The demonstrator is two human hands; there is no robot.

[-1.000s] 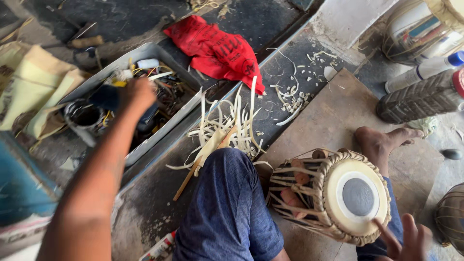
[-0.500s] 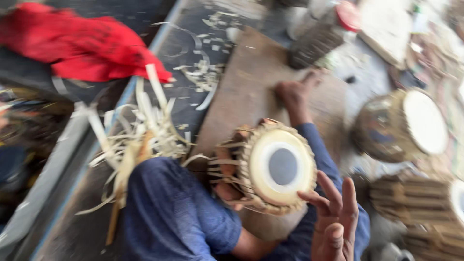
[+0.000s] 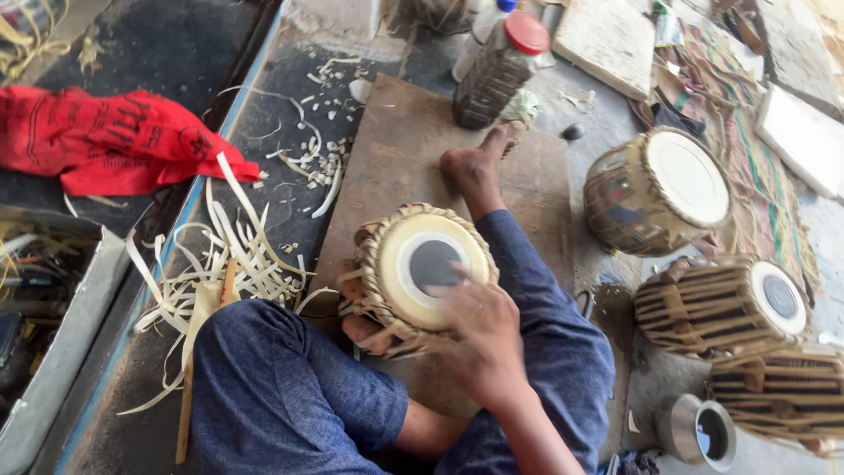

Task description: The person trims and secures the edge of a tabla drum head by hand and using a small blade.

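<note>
The right hand [image 3: 479, 339], which hung open in the air beside the drum half a second ago, now lies on the near rim of the small drum [image 3: 420, 268], fingers curled loosely over the rim and its lacing; whether they grip it tight cannot be told. The left hand is out of view. The wooden board [image 3: 400, 154] on the floor bears the drum, which rests tilted between the person's blue-trousered knee [image 3: 272, 378] and bare foot [image 3: 470, 167], its pale head with a dark centre facing up. Right of the leg stand a larger drum [image 3: 655, 189] and a strapped drum [image 3: 721, 303]. A red cloth [image 3: 105, 141] lies at left, above a heap of pale strips [image 3: 224, 255]. A red-capped bottle [image 3: 501, 66] stands past the foot.
</note>
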